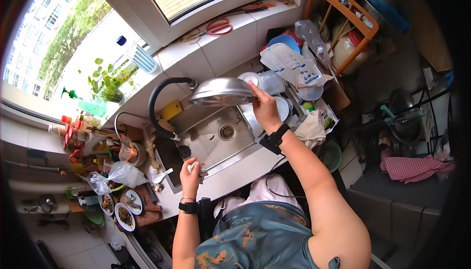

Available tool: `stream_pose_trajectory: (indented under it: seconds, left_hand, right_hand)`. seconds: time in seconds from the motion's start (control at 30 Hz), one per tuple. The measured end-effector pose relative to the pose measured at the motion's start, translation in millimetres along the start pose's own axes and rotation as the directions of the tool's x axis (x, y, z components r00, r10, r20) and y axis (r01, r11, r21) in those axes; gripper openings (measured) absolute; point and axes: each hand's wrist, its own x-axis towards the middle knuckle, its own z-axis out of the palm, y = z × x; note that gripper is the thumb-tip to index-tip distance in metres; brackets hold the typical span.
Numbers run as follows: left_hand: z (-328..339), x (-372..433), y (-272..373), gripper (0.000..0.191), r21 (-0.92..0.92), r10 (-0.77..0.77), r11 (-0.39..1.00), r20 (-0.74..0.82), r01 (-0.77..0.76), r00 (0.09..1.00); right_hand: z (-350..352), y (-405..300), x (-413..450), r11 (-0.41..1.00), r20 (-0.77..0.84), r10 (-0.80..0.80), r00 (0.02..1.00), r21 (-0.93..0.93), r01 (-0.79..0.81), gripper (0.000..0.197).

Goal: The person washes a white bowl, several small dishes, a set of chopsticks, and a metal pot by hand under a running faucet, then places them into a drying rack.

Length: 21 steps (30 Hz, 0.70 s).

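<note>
My right hand (266,109) grips the rim of a shiny stainless steel bowl (223,88), which is held tilted, mouth down, above the far side of the sink. Below it lies the steel sink (200,136), where the drain strainer (227,132) and some dark scraps show. A crumpled pale cloth (202,173) is pinched in my left hand (189,180), over the sink's near edge. The black flexible faucet (151,103) arches over the left part of the sink, left of the bowl.
Plastic containers and a white plate (282,107) crowd the counter right of the sink. A yellow sponge (171,110) rests behind the faucet. To the left are a white spoon (162,176) and plates of food (125,217). Red-handled scissors (219,26) lie on the sill.
</note>
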Motion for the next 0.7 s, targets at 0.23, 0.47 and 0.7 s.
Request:
stream_pose_trajectory:
  seconds: [0.23, 0.47, 0.7]
  left_hand:
    - [4, -10, -9, 0.019, -0.025, -0.043, 0.999, -0.014, 0.043, 0.999]
    - [-6, -17, -19, 0.019, -0.043, -0.032, 0.999, -0.031, 0.031, 0.999]
    - [-12, -26, -15, 0.018, -0.009, -0.057, 0.998, -0.105, 0.057, 0.993]
  right_hand:
    - [7, 92, 65, 0.842, 0.021, -0.105, 0.994, -0.53, 0.1, 0.048]
    - [36, 124, 61, 0.775, 0.1, -0.09, 0.991, -0.618, 0.133, 0.051]
    - [34, 159, 37, 0.759, 0.182, 0.08, 0.98, -0.648, 0.059, 0.044]
